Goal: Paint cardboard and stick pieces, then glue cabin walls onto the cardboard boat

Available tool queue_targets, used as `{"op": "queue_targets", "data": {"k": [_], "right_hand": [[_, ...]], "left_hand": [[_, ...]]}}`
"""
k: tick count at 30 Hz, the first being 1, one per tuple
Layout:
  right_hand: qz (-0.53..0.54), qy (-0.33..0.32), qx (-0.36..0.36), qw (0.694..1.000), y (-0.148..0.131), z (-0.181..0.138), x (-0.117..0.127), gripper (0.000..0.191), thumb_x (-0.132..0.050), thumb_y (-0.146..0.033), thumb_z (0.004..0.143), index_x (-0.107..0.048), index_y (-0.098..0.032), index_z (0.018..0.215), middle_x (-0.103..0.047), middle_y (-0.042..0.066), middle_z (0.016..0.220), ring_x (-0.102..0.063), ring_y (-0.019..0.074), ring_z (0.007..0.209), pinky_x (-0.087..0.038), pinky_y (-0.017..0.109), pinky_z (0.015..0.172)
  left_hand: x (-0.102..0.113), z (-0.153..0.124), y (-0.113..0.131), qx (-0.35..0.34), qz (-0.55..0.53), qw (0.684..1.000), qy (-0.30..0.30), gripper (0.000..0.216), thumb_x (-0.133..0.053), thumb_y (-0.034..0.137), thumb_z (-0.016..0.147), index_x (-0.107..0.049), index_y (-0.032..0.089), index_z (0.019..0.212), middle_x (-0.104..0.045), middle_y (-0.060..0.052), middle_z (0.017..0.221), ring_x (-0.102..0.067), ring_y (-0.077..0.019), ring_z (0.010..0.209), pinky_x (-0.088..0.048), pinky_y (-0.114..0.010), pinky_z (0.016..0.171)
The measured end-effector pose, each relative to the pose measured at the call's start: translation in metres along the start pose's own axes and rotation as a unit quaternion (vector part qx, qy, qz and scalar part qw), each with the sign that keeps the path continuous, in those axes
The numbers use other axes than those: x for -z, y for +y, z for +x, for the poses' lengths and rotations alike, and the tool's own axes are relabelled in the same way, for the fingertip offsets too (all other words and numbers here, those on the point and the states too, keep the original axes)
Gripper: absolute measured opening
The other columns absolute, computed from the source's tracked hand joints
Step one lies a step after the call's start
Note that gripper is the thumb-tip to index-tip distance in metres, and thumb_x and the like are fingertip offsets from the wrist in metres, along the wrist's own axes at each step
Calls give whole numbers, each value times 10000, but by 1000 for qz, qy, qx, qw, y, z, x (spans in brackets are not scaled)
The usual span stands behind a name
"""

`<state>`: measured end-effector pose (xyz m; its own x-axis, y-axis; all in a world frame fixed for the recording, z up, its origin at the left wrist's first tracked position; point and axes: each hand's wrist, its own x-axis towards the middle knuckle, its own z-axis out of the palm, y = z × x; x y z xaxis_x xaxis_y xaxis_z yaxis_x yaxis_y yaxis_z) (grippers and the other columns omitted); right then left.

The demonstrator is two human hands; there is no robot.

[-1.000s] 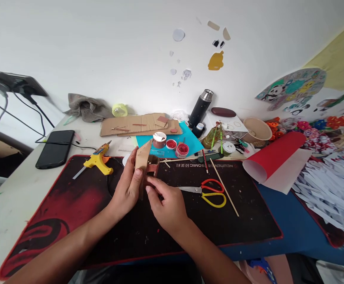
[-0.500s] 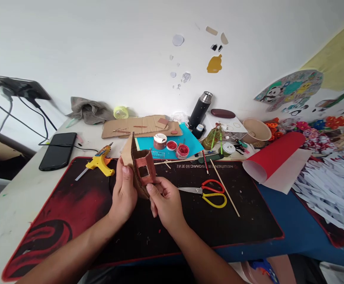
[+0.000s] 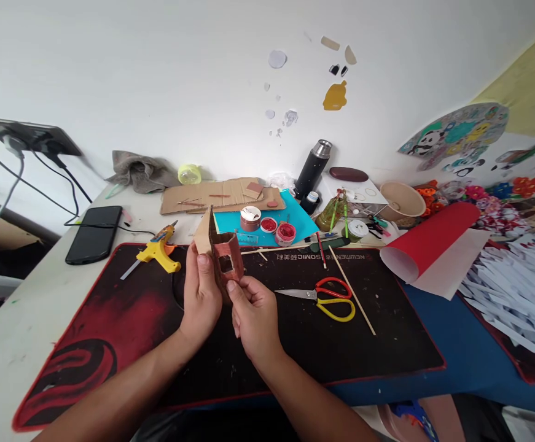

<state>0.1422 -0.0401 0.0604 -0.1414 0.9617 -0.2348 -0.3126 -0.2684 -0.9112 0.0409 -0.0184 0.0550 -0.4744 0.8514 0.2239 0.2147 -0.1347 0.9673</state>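
Observation:
Held up over the black desk mat is a cardboard piece (image 3: 203, 236), plain brown with a pointed top. Against its right face sits a small reddish-painted cardboard frame (image 3: 234, 255) with a window-like opening. My left hand (image 3: 204, 293) grips the brown cardboard from the left, thumb flat on its face. My right hand (image 3: 253, 310) pinches the lower edge of the reddish frame between thumb and fingers. Whether the two pieces are joined I cannot tell. To the right lie scissors (image 3: 317, 296) with red and yellow handles; a yellow glue gun (image 3: 159, 253) lies to the left.
The mat (image 3: 341, 362) carries a thin wooden stick (image 3: 352, 291). Behind it stand open paint jars (image 3: 285, 233) on a blue sheet (image 3: 301, 215), and a black thermos (image 3: 313, 169). A phone (image 3: 94, 234) lies left, a red paper roll (image 3: 433, 239) right.
Both hands stay on the cardboard pieces. The brown piece has turned to be more edge-on, and my left hand has shifted slightly right, closer to my right hand.

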Motion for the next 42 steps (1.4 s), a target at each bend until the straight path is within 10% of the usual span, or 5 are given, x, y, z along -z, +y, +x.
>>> {"op": "queue_targets", "data": {"k": [32,42], "right_hand": [[-35,63,19,997,16,7,5,450,-741,-636,937,-666,-212,805,-418,-114,457,-326,77,360,-237,222,349],[-35,-39,-8,999,8,-3,18,494,-748,-687,935,-722,-195,967,-425,-127,449,-349,83,338,-261,204,346]], "left_hand": [[-19,2,-20,-2,5,1000,1,662,-398,740,1111,-595,224,1475,-720,-137,1381,-699,-277,1281,-538,-417,1147],[-2,11,-12,60,16,998,-24,731,-474,804,1052,-706,224,1433,-743,-131,1451,-635,-341,1442,-466,-479,1269]]}}
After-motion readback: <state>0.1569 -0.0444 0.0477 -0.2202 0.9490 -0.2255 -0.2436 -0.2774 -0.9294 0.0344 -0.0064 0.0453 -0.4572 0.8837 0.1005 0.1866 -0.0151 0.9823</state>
